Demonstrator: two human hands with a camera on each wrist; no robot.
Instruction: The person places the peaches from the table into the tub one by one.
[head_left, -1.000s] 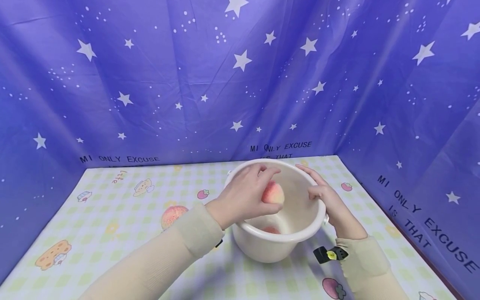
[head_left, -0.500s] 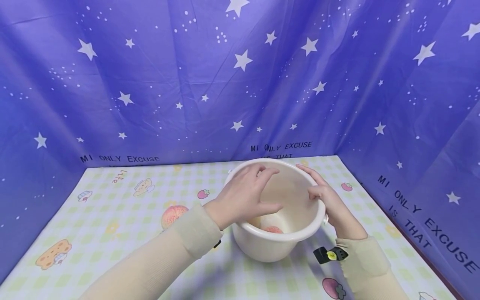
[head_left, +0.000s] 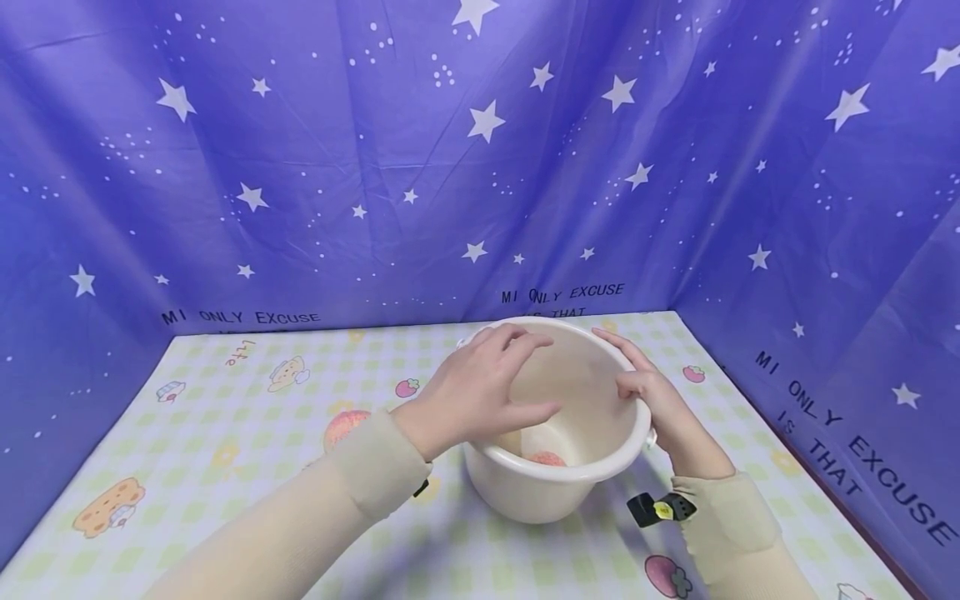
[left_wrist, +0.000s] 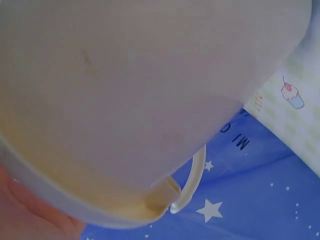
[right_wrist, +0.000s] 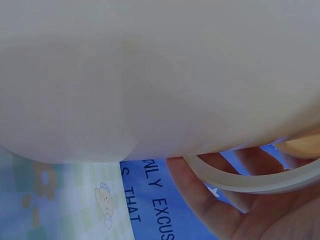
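A white bucket (head_left: 525, 498) stands on the table, its mouth tipped slightly toward me in the head view. Over its left rim reaches my left hand (head_left: 480, 387), thumb and fingers spread apart with nothing between them. My right hand (head_left: 663, 408) grips the right rim, thumb hooked over the edge. In the right wrist view the bucket's handle (right_wrist: 250, 186) crosses in front of that hand. A reddish peach (head_left: 547, 458) lies at the bucket's bottom, mostly hidden by the near rim. Beside it a pale yellow patch shows below my left thumb. Another peach (head_left: 345, 427) rests on the table, partly behind my left sleeve.
A checked tablecloth (head_left: 247, 467) with printed pictures covers the table. Purple-blue curtains (head_left: 360, 167) with white stars close off the back and sides. A black strap device (head_left: 662, 509) sits at my right wrist.
My left hand has let go of a peach, which dropped into the bucket, and has since drawn slightly left. The right hand keeps its hold on the rim.
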